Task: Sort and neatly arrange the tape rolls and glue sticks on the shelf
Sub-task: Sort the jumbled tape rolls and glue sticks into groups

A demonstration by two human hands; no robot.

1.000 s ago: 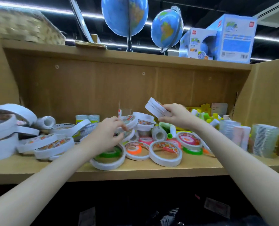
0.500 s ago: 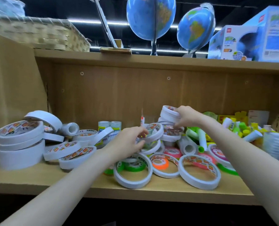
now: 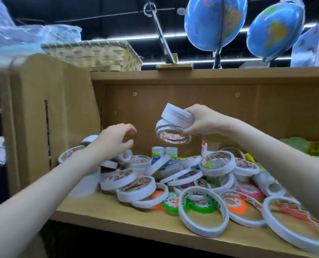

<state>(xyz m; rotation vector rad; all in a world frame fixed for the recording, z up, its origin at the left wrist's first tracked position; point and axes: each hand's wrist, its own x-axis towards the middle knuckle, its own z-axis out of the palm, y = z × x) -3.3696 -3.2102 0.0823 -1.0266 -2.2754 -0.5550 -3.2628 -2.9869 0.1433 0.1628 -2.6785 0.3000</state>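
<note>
The right hand [image 3: 201, 121] lifts a small stack of white tape rolls [image 3: 174, 125] above the jumbled pile of tape rolls [image 3: 173, 179] on the wooden shelf [image 3: 117, 215], fingers pinching it. The left hand [image 3: 116, 139] hovers beside, fingers loosely curled, empty. The gathering step seems under way; next, the stack probably needs a steadying second grip.

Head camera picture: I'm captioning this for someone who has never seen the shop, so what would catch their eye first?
Probably the right hand, raised mid-frame and gripping a small stack of white tape rolls above the shelf. Below it sprawls a jumbled heap of tape rolls, white with neon green, orange and pink ones mixed in. On top of the shelf unit, upper right, stand two blue globes.
</note>
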